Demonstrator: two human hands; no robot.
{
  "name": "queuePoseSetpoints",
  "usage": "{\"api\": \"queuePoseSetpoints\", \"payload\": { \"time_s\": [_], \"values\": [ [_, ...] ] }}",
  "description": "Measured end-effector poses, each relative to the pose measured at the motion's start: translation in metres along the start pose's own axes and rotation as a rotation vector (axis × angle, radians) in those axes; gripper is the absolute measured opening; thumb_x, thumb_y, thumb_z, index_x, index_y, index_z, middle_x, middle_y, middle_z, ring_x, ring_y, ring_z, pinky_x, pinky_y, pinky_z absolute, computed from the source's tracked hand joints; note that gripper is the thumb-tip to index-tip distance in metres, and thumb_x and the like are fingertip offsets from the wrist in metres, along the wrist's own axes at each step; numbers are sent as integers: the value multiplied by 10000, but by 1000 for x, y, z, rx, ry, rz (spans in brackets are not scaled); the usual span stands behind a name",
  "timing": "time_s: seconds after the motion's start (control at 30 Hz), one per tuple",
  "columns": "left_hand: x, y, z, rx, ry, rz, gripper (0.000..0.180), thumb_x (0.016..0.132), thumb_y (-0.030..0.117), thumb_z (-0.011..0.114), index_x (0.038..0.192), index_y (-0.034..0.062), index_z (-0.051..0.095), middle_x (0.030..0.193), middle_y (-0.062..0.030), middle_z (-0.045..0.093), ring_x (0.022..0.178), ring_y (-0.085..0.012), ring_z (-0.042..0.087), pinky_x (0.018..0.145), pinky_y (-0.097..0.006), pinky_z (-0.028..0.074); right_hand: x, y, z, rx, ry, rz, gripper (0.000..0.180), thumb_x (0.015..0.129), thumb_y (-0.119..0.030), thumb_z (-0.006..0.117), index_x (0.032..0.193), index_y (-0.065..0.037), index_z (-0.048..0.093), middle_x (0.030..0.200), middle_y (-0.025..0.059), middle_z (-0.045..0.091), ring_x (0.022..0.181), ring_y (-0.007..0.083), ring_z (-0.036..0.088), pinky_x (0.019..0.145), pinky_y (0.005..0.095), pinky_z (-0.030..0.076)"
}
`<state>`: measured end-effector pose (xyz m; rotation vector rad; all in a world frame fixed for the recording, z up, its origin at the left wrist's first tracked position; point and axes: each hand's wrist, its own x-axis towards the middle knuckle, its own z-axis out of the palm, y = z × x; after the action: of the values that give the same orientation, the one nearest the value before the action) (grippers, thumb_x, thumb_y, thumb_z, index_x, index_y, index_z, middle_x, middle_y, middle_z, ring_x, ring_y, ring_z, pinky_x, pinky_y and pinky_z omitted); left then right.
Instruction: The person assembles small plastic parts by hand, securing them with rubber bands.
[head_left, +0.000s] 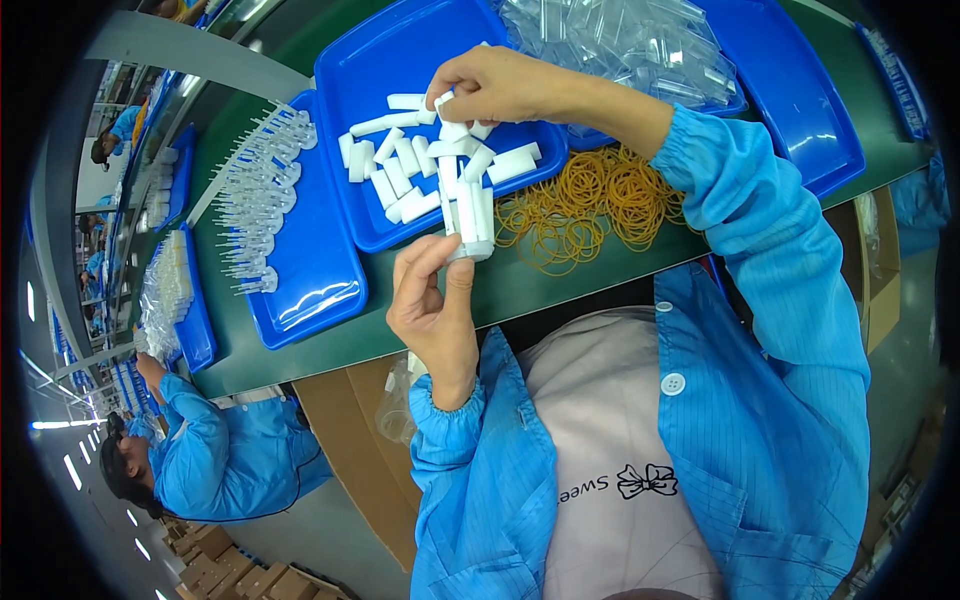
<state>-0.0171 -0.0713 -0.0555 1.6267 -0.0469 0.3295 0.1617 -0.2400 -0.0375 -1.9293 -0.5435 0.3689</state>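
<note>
My left hand [437, 310] pinches the round base of a white pronged plastic part [470, 222] between thumb and fingers, holding it upright over the near edge of a blue tray [360, 225]. Just above it, my right hand [500, 85] is closed with its fingertips on a small white block [444, 101]. Several more white rectangular blocks [384, 188] lie loose in the tray, left of and beneath the hands. Whether the held block touches the plastic part is hard to make out.
Yellow rubber bands [625, 200] are heaped right of the tray. Clear plastic pieces [630, 50] fill a tray behind them. At left, a blue tray [310, 290] carries rows of white nozzle-like parts [262, 190]. A co-worker [225, 450] sits farther left along the green table [330, 362].
</note>
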Motion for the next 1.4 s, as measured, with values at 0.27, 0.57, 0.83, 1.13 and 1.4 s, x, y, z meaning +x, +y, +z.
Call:
{"api": "queuePoseSetpoints", "payload": {
  "time_s": [0.27,0.57,0.83,1.13,1.4],
  "values": [
    [12,5,2,54,16,60,219,853,37,634,1060,-33,633,1084,-68,558,928,-123,535,818,-252,436,-14,-12,-3,445,-27,79,241,858,-257,637,934,-29,651,716,17,610,585,49,550,557,162,441],
    [14,7,2,136,-7,115,182,862,49,630,1034,1,666,1021,-75,570,924,-138,540,794,-251,441,-13,-8,-11,431,-151,86,211,841,-238,650,886,-34,676,730,21,624,622,63,568,590,171,462],
    [16,15,-3,332,-112,204,162,850,-16,613,997,-1,679,1014,-77,564,901,-153,543,768,-250,449,-21,-14,-10,282,-213,70,243,784,-281,696,882,-59,702,825,44,663,834,115,586,774,251,435],
    [12,9,8,141,197,246,333,833,96,681,1127,-29,585,985,-102,599,905,-166,572,810,-274,463,-43,-38,14,370,-263,-33,211,802,-268,683,861,-66,696,832,56,662,803,128,609,742,261,454],
    [6,-6,-13,173,85,6,178,858,100,650,1007,1,643,1018,-91,599,896,-151,576,793,-280,473,-8,-19,16,-322,38,-211,240,763,-260,634,895,-75,712,819,131,677,853,261,644,732,372,486]
  ]
}}
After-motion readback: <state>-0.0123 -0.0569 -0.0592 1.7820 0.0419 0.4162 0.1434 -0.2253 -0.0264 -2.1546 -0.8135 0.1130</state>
